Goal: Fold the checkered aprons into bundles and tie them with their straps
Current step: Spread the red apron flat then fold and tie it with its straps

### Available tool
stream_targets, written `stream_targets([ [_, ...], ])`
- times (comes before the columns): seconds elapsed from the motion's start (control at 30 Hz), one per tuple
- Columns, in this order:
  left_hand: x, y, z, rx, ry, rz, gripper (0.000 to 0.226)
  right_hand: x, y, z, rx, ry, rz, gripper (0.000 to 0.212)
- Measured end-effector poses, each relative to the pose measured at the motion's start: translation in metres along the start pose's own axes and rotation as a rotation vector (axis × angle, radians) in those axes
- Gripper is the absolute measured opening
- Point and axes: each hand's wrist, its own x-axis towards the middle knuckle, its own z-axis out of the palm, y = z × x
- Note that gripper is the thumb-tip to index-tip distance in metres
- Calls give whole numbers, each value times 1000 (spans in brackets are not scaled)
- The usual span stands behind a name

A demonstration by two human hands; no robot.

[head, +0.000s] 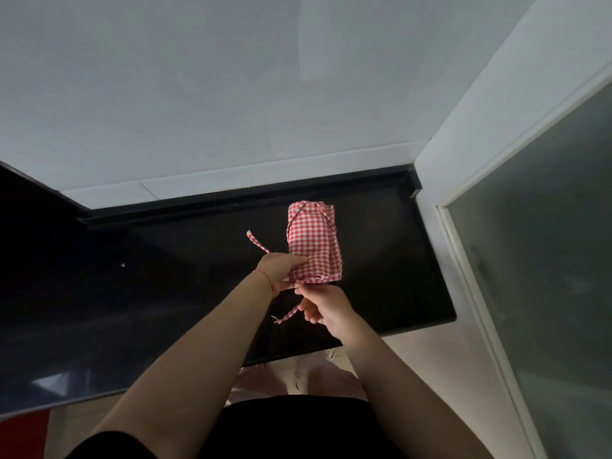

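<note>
Red-and-white gingham folded into a compact apron bundle [314, 241] lies on the glossy black desk [165, 293], toward the desk's back edge where it meets the white wall [231, 77], and nearer the right end of the desk than the left. Your left hand [281, 267] rests against the bundle's near left side, thumb laid on the cloth and the other fingers tucked under or behind it, so you cannot tell exactly how they lie. One strap end [257, 242] sticks up just left of the bundle, rising from behind that hand. Your right hand [323, 304] sits directly below the bundle's near edge, fingers curled and pinching the second strap [287, 315], whose frayed tip trails down and left of the bundle over the dark desk. A strap also runs diagonally across the bundle's far end. A frosted glass door [546, 260] in a white frame stands to the right of the bundle, beyond the end of the desk.
</note>
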Motion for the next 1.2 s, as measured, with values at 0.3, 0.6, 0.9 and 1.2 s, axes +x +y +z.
stream_targets([
  [0.3,-5,7,-6,-78,-10,-23,40,8,-24,-38,-294,97,-4,27],
  [0.6,-11,24,-2,-235,-28,-39,60,10,-22,-18,-455,-138,-57,23],
  [0.9,-11,9,-10,-340,-53,-44,46,32,-43,-25,-277,317,-125,11],
  [1.2,4,-12,-6,12,76,11,57,36,-86,-48,-642,308,-225,16],
])
